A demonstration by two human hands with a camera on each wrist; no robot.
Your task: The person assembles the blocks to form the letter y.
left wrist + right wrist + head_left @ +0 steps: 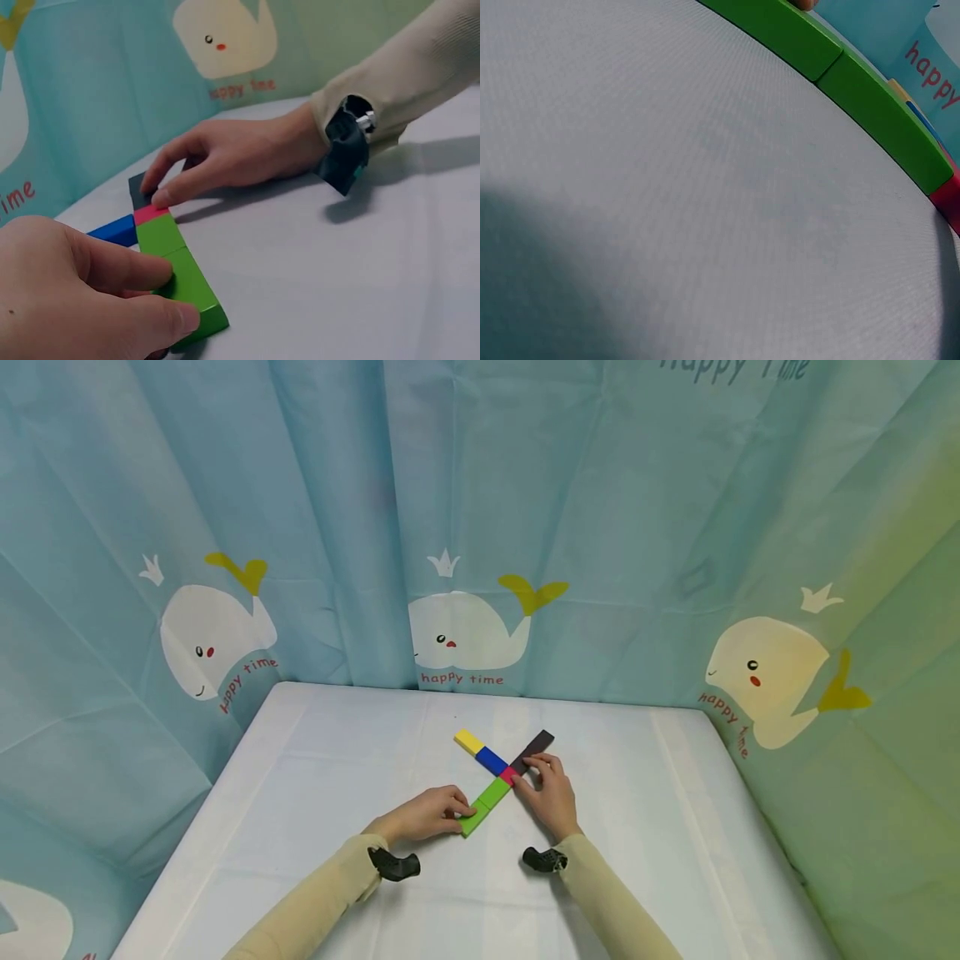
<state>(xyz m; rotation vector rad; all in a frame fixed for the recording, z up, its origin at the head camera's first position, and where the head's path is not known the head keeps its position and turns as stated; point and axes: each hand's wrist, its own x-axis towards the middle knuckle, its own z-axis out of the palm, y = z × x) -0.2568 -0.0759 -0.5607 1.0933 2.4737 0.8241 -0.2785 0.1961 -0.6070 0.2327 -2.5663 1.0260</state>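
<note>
Two green blocks lie end to end, the near one [472, 823] and the far one [493, 792], in line with a small red block [506, 774] and a black strip of block [539, 742]. From the red block a blue block [492, 761] and a yellow block [468, 742] branch off to the far left. My left hand [427, 814] pinches the near green block, thumb near its outer end. With bent fingers my right hand [553, 795] holds the black block close to the red one, thumb tip by the red. The right wrist view shows the long sides of the green blocks.
Everything lies on a white-covered table [360, 743]. A blue-green curtain [337, 527] printed with whales hangs around its back and sides. Dark straps with small devices sit at both sleeve cuffs.
</note>
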